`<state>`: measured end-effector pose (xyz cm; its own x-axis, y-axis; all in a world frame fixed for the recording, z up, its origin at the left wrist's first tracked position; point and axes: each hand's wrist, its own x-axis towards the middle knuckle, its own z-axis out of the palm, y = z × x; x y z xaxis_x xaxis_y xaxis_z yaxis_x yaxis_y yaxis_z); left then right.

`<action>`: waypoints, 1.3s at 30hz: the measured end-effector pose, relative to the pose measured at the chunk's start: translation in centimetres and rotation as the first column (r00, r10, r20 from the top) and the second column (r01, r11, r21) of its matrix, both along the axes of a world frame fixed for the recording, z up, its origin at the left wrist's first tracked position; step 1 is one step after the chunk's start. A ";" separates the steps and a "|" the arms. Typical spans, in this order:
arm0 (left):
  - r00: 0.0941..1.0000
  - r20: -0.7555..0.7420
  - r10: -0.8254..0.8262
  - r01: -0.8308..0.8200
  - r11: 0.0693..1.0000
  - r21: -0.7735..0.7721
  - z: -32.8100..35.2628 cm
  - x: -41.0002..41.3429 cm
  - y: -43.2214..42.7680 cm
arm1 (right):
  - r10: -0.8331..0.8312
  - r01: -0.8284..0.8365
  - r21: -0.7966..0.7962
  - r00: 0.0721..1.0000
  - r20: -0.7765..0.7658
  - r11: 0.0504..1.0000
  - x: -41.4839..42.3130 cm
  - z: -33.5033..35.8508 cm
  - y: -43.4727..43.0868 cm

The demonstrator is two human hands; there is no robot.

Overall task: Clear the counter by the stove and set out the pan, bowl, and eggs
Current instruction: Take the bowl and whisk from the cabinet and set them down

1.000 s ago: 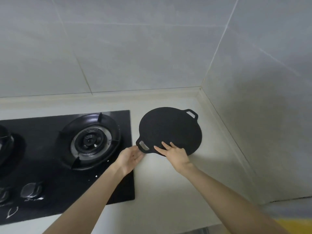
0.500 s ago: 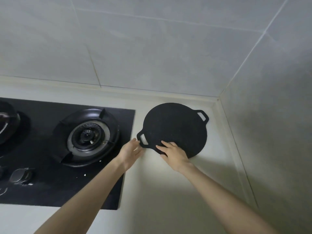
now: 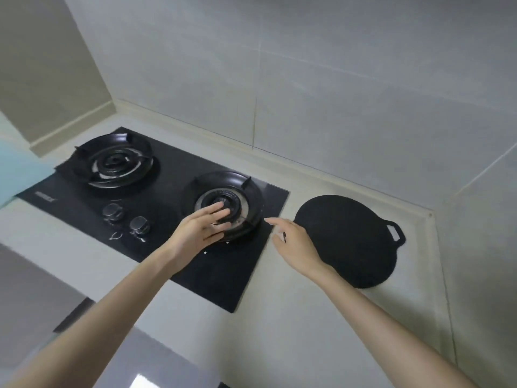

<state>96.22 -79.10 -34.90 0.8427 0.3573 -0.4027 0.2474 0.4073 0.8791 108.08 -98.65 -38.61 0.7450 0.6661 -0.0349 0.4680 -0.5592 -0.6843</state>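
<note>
- Holding nothing, the left hand [image 3: 200, 232] spread its fingers straight and apart above the right burner [image 3: 240, 191] of the stove [image 3: 173, 175], covering part of it.
- The right hand [image 3: 293, 245] was likewise empty, its fingers loose and parted, the forefinger reaching toward the stove's right edge.
- The pan [image 3: 349, 236], flat, round and black, lay on the counter [image 3: 279, 331] just right of the stove, near the corner of the tiled wall [image 3: 307, 93]. Its loop handle [image 3: 395, 231] pointed right. The right wrist crossed its left rim; whether they touched could not be told.
- The stove was black glass, with a left burner [image 3: 117, 163] and two knobs [image 3: 112, 212] at the front.
- A small pale label [image 3: 44, 196] sat at the stove's front left corner, too blurred to read.
</note>
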 end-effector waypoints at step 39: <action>0.619 -0.339 0.708 -0.352 0.636 0.687 -8.5 -58.9 44.5 | 0.854 -0.806 -0.286 0.476 0.210 0.519 -47.1 -3.6 60.0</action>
